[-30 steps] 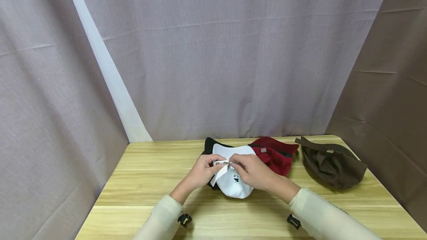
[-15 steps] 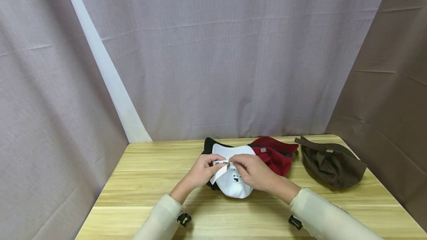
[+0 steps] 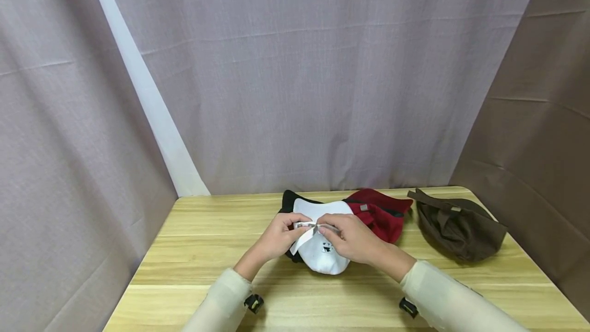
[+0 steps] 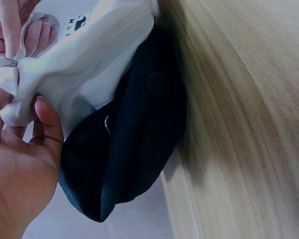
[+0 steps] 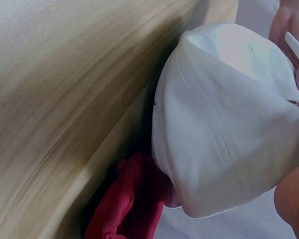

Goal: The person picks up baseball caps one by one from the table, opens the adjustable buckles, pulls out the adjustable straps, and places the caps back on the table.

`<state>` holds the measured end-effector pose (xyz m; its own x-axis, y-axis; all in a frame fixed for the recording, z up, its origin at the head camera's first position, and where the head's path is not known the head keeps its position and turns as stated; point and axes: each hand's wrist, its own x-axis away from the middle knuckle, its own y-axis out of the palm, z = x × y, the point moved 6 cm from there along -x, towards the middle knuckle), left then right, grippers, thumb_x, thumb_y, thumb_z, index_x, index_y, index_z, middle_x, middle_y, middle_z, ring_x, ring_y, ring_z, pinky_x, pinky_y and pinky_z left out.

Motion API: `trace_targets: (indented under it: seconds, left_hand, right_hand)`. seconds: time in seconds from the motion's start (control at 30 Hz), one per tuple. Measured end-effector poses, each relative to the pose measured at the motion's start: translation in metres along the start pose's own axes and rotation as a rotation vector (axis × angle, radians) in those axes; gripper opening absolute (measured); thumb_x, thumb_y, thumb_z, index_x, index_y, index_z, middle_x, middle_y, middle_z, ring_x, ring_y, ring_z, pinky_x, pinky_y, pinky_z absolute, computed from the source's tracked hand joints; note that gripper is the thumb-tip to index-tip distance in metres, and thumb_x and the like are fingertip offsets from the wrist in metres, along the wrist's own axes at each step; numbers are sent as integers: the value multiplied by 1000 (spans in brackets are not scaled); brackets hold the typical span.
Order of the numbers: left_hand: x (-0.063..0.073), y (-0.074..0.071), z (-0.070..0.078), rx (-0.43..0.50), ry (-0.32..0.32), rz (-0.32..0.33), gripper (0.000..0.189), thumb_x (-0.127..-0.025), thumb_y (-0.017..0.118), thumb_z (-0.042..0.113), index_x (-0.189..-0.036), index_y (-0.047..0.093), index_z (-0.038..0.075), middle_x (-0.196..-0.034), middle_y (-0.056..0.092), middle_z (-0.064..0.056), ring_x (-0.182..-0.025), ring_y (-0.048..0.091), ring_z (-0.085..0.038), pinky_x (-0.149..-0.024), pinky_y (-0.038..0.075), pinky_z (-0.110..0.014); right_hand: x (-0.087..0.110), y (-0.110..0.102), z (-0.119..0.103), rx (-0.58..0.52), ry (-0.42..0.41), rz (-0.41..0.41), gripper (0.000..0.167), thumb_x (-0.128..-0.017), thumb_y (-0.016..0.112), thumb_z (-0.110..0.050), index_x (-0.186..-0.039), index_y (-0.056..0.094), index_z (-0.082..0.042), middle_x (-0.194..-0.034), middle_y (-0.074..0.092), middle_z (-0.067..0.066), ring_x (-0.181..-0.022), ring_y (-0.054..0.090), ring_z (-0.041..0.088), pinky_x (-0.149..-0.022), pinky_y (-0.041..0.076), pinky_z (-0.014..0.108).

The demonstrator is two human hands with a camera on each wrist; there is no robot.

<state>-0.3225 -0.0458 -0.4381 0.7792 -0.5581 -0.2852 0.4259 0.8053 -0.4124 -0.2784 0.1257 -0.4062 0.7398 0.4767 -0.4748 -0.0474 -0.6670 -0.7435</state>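
A white cap (image 3: pixel 322 260) with a small dark print lies in the middle of the table, its back band toward my hands. My left hand (image 3: pixel 276 237) pinches the band's edge between thumb and fingers. From the other side, my right hand (image 3: pixel 348 234) grips the strap end by a small metal buckle (image 4: pixel 9 61). A loose white strap end (image 3: pixel 301 242) hangs down between the hands. In the right wrist view, the white crown (image 5: pixel 229 129) hides most of the right hand's fingertips.
Tucked against the white cap's left is a black cap (image 4: pixel 154 109). A dark red cap (image 3: pixel 387 224) touches its right side. Farther right sits a dark brown cap (image 3: pixel 461 234) near the edge of the wooden table (image 3: pixel 207 250). Grey curtains (image 3: pixel 295 91) close off the back.
The right fingers have shifted slightly at the strap beside the buckle. The left hand and the caps stay in place.
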Motion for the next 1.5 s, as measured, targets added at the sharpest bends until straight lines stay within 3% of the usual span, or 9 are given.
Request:
trace_targets:
  seconds: [0.13, 0.4, 0.8, 1.23, 1.5]
  left_hand:
    - [0, -1, 1, -3, 0, -3, 17, -103, 68, 9, -113, 80, 3, -107, 79, -19, -75, 57, -1, -67, 49, -19]
    - [0, 0, 0, 3, 0, 5, 16, -103, 68, 9, -112, 80, 3, -106, 79, -20, -74, 56, -1, -67, 48, -18]
    - [-1, 1, 0, 16, 9, 10, 16, -102, 68, 6, -112, 80, 1, -108, 79, -22, -76, 59, 0, -68, 50, -18]
    - [1, 0, 2, 14, -9, 16, 16, -102, 68, 5, -112, 80, 2, -107, 79, -20, -75, 58, -1, -67, 49, -18]
    - [1, 0, 1, 18, -11, 12, 16, -102, 69, 6, -112, 80, 2, -106, 79, -20, -73, 57, -1, -66, 49, -18]
  right_hand:
    - [-1, -1, -1, 8, -22, 18, 8, -101, 71, -12, -104, 77, -18, -99, 79, -6, -92, 67, 0, -84, 60, 29]
    - [-2, 1, -2, -34, -67, 22, 10, -103, 68, -7, -99, 75, -13, -91, 76, -1, -83, 61, 0, -74, 54, 23]
    - [-3, -1, -6, -17, -62, -6, 16, -103, 65, -3, -100, 75, -15, -90, 76, -2, -79, 58, 0, -71, 52, 21]
    - [-1, 1, -1, 30, -80, 25, 19, -100, 66, 1, -107, 78, -11, -104, 81, -3, -97, 74, 10, -87, 62, 35]
    - [-2, -1, -3, 57, -90, 66, 19, -97, 67, 3, -104, 78, -11, -102, 81, -2, -95, 75, 10, -85, 63, 34]
